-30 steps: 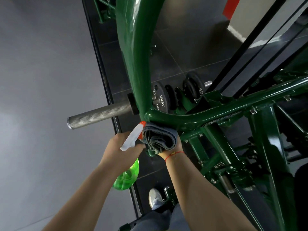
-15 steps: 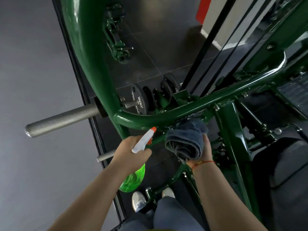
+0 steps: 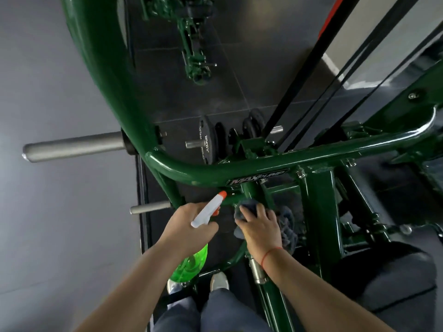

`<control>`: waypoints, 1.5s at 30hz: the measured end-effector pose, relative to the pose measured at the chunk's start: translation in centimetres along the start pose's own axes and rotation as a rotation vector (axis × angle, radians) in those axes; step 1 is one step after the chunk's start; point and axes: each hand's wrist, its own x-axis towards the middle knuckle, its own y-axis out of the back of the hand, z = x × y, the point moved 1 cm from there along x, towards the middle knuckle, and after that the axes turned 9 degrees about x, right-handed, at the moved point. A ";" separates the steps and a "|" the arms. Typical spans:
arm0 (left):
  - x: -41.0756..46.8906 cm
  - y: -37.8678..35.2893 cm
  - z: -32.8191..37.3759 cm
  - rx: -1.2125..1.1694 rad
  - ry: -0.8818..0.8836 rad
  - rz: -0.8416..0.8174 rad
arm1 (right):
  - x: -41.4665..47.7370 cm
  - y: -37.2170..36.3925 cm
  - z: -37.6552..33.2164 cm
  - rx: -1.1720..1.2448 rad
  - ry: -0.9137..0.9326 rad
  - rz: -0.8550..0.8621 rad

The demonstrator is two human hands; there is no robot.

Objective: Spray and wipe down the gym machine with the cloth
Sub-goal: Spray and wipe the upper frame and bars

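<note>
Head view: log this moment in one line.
left hand: holds spray bottle, nozzle toward frame | right hand: holds cloth against lower green frame tube | step: wiping

The left hand (image 3: 187, 226) holds the green plastic spray bottle with a white head (image 3: 207, 212) just left of the right hand (image 3: 261, 230). The right hand grips the crumpled grey cloth (image 3: 287, 226) against a lower member of the green tubular steel gym machine (image 3: 239, 167), beneath its curved crossbar. I can't quite tell which bar the cloth touches.

A long grey metal sleeve (image 3: 72, 146) juts left from the frame, with a short metal peg (image 3: 149, 207) below it. Black round weight plates (image 3: 208, 140) sit behind the crossbar. A black padded seat (image 3: 388, 276) lies right of the right forearm. A pair of pale shoes (image 3: 219, 281) stands on the dark tiled floor (image 3: 239, 68) beneath the hands.
</note>
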 end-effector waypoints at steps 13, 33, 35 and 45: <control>-2.5 -3.8 -3.0 -0.076 0.238 0.160 | 10.8 0.0 -3.3 -0.722 0.205 -0.417; 0.1 -4.3 -1.1 -0.139 0.165 0.133 | 3.7 4.7 3.0 0.250 0.144 -0.546; 1.0 -4.8 -1.2 -0.140 0.178 0.127 | 3.4 4.7 4.3 0.592 -0.048 -0.360; 2.0 -6.5 -1.7 -0.174 0.211 0.078 | 6.1 1.8 7.7 0.973 -0.739 0.351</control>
